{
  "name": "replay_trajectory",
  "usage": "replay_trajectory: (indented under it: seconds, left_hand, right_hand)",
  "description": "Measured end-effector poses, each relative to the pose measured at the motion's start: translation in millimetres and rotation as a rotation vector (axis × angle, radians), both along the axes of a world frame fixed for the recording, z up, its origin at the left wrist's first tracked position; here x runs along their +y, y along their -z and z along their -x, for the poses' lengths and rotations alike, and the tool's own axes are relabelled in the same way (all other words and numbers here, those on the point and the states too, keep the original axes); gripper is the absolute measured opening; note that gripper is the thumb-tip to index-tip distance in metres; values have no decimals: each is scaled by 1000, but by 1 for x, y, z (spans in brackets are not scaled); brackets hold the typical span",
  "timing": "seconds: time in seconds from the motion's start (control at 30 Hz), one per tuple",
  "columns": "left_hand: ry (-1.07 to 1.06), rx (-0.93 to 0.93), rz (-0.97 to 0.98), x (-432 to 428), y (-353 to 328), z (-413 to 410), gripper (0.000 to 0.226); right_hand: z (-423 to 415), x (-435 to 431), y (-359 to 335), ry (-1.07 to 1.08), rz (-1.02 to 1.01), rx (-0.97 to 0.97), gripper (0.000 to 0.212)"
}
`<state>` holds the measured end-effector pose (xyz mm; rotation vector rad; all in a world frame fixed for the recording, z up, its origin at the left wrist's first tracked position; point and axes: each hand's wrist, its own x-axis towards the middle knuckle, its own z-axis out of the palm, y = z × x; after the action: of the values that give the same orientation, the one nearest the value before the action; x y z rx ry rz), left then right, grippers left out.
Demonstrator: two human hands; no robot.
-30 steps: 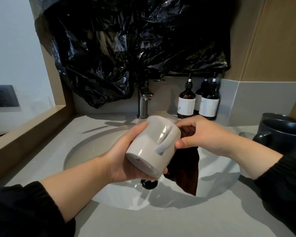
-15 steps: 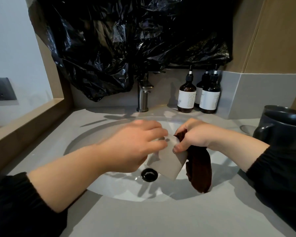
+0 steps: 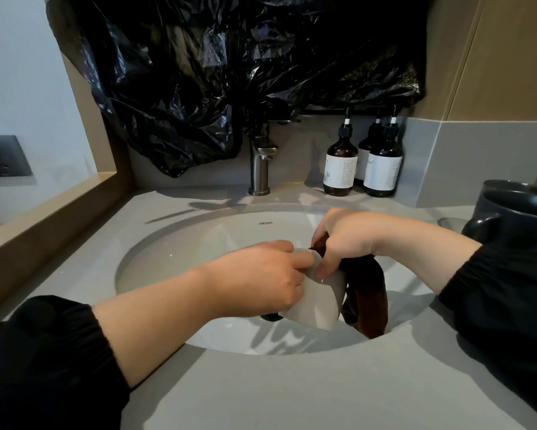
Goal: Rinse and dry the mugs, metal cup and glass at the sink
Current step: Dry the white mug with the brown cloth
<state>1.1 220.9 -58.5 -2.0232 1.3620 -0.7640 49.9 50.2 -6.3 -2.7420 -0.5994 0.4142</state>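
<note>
A pale mug (image 3: 321,305) is gripped over the sink (image 3: 183,252) by the curled left hand (image 3: 261,279). At its 2 o'clock, a brown cloth (image 3: 371,301) is pinched by the right hand (image 3: 352,240).

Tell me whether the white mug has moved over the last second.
Yes: the white mug has dropped lower and right, now beside the drain rather than above it.

pale grey mug (image 3: 316,302), dark brown cloth (image 3: 369,302), amber bottles (image 3: 340,164)
</note>
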Motion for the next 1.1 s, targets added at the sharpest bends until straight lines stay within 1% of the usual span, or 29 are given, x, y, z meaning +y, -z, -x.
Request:
replay_trajectory:
  seconds: [0.1, 0.17, 0.23, 0.27, 0.3, 0.33, 0.4, 0.43, 0.47, 0.53, 0.57, 0.63, 0.7, 0.73, 0.8, 0.83, 0.87, 0.93, 1.03, 1.1]
  left_hand:
    - [-75, 45, -25, -2, 2, 1, 21]
    - [-111, 89, -5, 2, 4, 0, 20]
    - [-159, 187, 91, 6, 4, 0, 19]
    - [-202, 249, 187, 6, 4, 1, 15]
    - [-271, 311, 313, 7, 3, 1, 14]
    - [-404, 413, 466, 6, 0, 2, 19]
    - [-686, 682, 915, 5, -7, 5, 26]
    - [-754, 790, 1143, 6, -8, 3, 28]
    - [-777, 863, 1339, 9, -8, 0, 29]
    - [-787, 968, 1615, 12, -9, -4, 33]
    - [-790, 1027, 1734, 12, -9, -5, 37]
    - [-783, 1152, 1954, 10, -9, -5, 40]
    - [-780, 1238, 2061, 6, -10, -5, 40]
    - [-787, 1257, 2077, 4, -10, -5, 41]
    - [-820, 1275, 2084, 2, -10, -5, 43]
    - [-825, 1280, 2086, 1, -11, -4, 44]
    - [-820, 1279, 2087, 1, -11, -4, 44]
    - [-821, 1268, 2067, 1, -12, -2, 45]
    - [-861, 1262, 2029, -2, -14, -3, 48]
    - [-906, 1232, 1999, -5, -15, -7, 53]
  right_hand:
    - [-3, 2, 1, -13, 5, -8, 28]
    - [-4, 5, 3, -24, -4, -38, 29]
    - [-6, 5, 2, 5, -92, -107, 28]
    - [-9, 3, 1, 61, -200, -137, 26]
    - [-13, -1, -1, 144, -344, -144, 24]
    - [-17, -7, -2, 235, -508, -121, 20]
    - [-23, -17, -3, 382, -841, -13, 17]
    - [-25, -21, -2, 440, -990, 71, 17]
    - [-26, -24, 0, 491, -1122, 171, 19]
    - [-27, -23, 4, 577, -1296, 349, 16]
    - [-26, -21, 5, 614, -1340, 404, 13]
    - [-25, -14, 5, 641, -1403, 421, 9]
    - [-21, -5, 4, 575, -1381, 343, 4]
    - [-17, -1, 5, 500, -1281, 239, 6]
    - [-8, 5, 7, 341, -960, -88, 15]
    - [-4, 7, 8, 261, -839, -253, 20]
    - [0, 9, 9, 184, -771, -371, 21]
    - [6, 10, 11, 50, -711, -453, 19]
    - [10, 10, 15, -104, -604, -482, 20]
    - [9, 8, 15, -155, -583, -500, 19]
